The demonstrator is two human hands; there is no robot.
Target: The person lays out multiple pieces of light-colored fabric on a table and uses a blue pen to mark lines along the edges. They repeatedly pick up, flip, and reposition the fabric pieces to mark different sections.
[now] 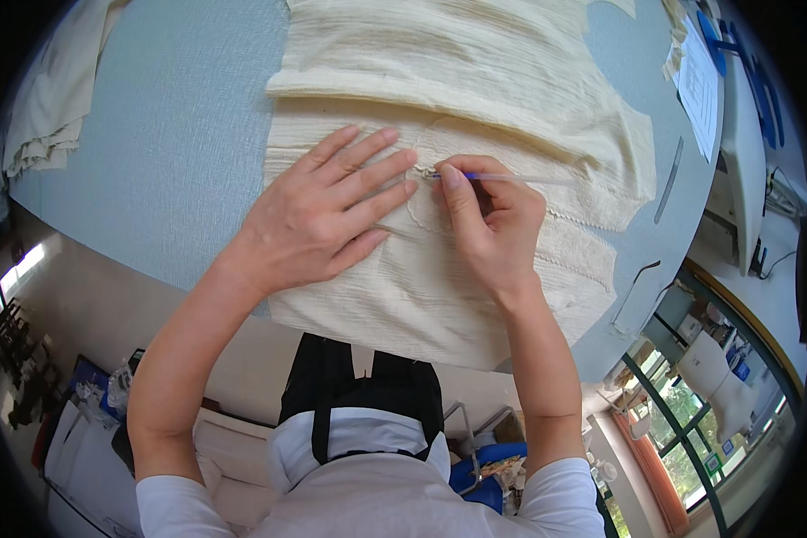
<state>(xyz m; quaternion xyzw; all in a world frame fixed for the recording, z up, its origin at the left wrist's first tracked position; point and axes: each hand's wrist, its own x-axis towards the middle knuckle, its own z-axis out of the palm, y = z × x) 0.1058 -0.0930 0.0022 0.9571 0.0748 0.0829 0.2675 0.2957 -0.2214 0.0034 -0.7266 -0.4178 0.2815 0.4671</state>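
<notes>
Cream crinkled fabric (403, 302), sewn in garment-like pieces, lies across the table in front of me. My left hand (329, 202) rests flat on it with the fingers spread, pressing the cloth. Between thumb and fingers, my right hand (494, 208) grips a thin translucent pen refill (524, 178) with blue ink near its tip. That tip touches the fabric just right of my left fingertips, beside a small ruffled seam (425, 171). A folded-back upper layer (444, 54) of the same cloth lies beyond both hands. Wavy stitched edges (578, 218) run to the right.
The light blue tabletop (175, 134) curves around the cloth. More cream fabric (60, 87) hangs at the far left edge. On the right lie a narrow metal strip (669, 180), printed sheets (699, 87) and a thin hooked wire-like item (635, 289). A dress form (716, 376) stands beyond the right edge.
</notes>
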